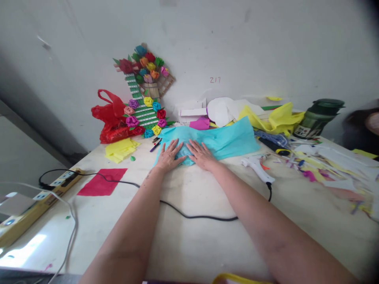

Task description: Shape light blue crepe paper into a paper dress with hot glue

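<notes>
Head cam: L hand (169, 156) & R hand (203, 155) are resting flat on blue sheet (233, 140), both spread wide.
Sheet's lying twd back of table (195, 248); bare top is stretching btwn forearms (133, 225), black cord (204, 217) crossing; glue gun (257, 165) is sitting R of R hand, scraps (351, 184) are crowding R side, wall (266, 51) is rising behind.

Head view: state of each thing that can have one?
Turquoise sheet, spread, wrinkled
Left hand, open, flat on the sheet
Right hand, open, flat on the sheet
Red square, lying flat
Glue gun, lying, cord attached
Green bottle, lid on
Left yellow sheets, loosely piled
</notes>
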